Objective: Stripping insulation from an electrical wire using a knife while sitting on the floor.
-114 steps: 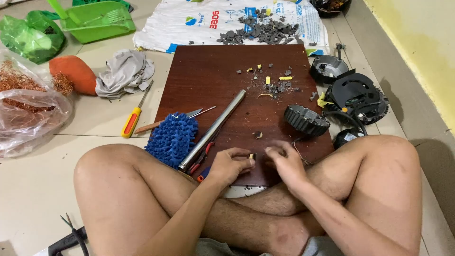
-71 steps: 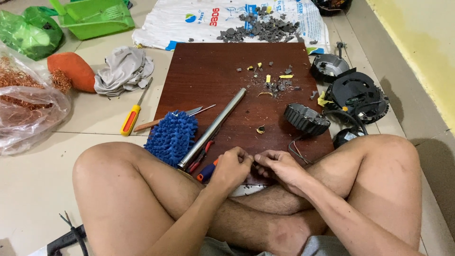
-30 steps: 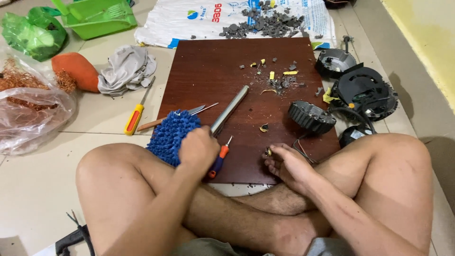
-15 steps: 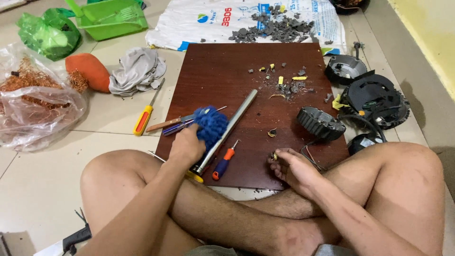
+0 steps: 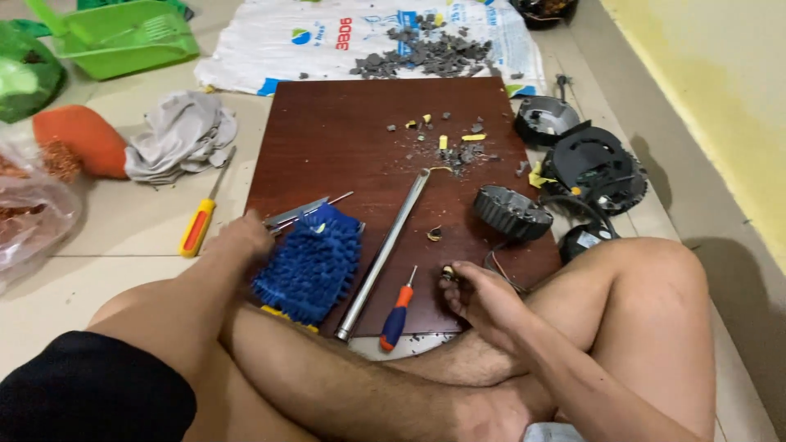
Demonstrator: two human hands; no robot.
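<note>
Hands work over a dark wooden board [image 5: 360, 139]: the left hand [image 5: 246, 237] rests spread against a blue chenille mitt [image 5: 311, 262] near the board's edge, touching metal tweezers [image 5: 299, 211]. The right hand [image 5: 483, 299] pinches a small metal part [image 5: 448, 272]. The mitt looks soft, light and floppy, best gathered by its cuff.

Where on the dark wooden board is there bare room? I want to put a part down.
The dark wooden board is bare at its far left, between the blue fuzzy mitt and the grey rubble pile. Crowded: yellow and grey scraps, long metal rod, black ribbed motor part.
</note>
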